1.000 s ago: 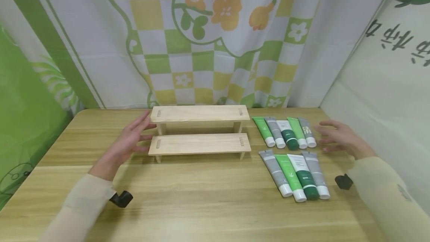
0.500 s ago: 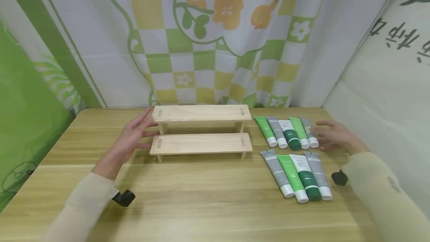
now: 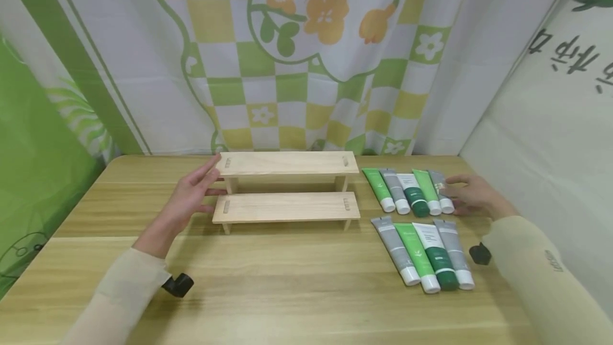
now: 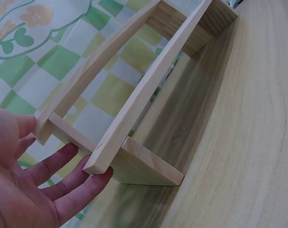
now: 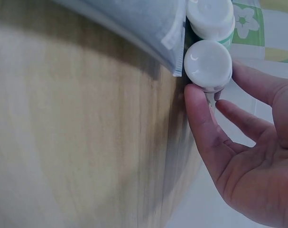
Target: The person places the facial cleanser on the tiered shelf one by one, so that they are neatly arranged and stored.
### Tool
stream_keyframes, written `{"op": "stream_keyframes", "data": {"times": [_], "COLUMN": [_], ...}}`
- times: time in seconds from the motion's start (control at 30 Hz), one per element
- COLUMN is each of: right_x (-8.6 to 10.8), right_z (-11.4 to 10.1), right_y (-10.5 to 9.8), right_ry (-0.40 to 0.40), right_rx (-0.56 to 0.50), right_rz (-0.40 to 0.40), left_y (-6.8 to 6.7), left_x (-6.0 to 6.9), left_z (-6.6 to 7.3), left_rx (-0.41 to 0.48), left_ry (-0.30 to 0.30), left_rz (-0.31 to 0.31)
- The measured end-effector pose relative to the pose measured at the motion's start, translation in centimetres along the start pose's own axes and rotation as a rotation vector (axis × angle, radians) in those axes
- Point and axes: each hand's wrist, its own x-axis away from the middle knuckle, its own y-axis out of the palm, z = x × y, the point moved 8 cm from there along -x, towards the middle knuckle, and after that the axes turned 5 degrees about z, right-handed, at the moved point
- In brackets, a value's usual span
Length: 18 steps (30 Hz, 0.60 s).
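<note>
At the left end of the two-step wooden shelf rack [image 3: 286,206], my left hand [image 3: 189,193] has its fingers spread. In the left wrist view the fingers [image 4: 82,197] touch the board ends without wrapping round them. My right hand [image 3: 474,196] is at the rightmost grey squeeze tube [image 3: 438,188] of the back row. In the right wrist view my fingertips lie on two sides of that tube, by its white cap [image 5: 208,64], pinching it. The tube lies flat on the table. Part of its body is hidden by my hand.
Beside the held tube lie a light green tube [image 3: 422,185], a white and dark green tube [image 3: 413,196] and others. Several more tubes, including a bright green one [image 3: 415,249], form a front row. A checked curtain [image 3: 287,89] hangs behind the wooden table [image 3: 268,292].
My right hand has moved left, from beside the back row onto the rightmost grey tube. My left hand stays by the rack's left end. The tubes and rack keep their places.
</note>
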Motion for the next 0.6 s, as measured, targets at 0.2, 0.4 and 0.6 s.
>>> {"op": "stream_keyframes", "data": {"times": [0.2, 0.4, 0.6], "right_x": [-0.28, -0.19, 0.09], "right_z": [0.47, 0.55, 0.63], "right_y": [0.09, 0.47, 0.76], "right_ry": [0.065, 0.12, 0.151], "right_rx": [0.023, -0.018, -0.052], "right_rz": [-0.036, -0.082, -0.092], "left_y": [0.1, 0.04, 0.09], "left_x": [-0.03, -0.06, -0.14], "left_z": [0.04, 0.09, -0.07], "left_rx": [0.019, 0.009, 0.008], "left_ry": [-0.001, 0.008, 0.009], "left_rz": [-0.007, -0.011, -0.012]}}
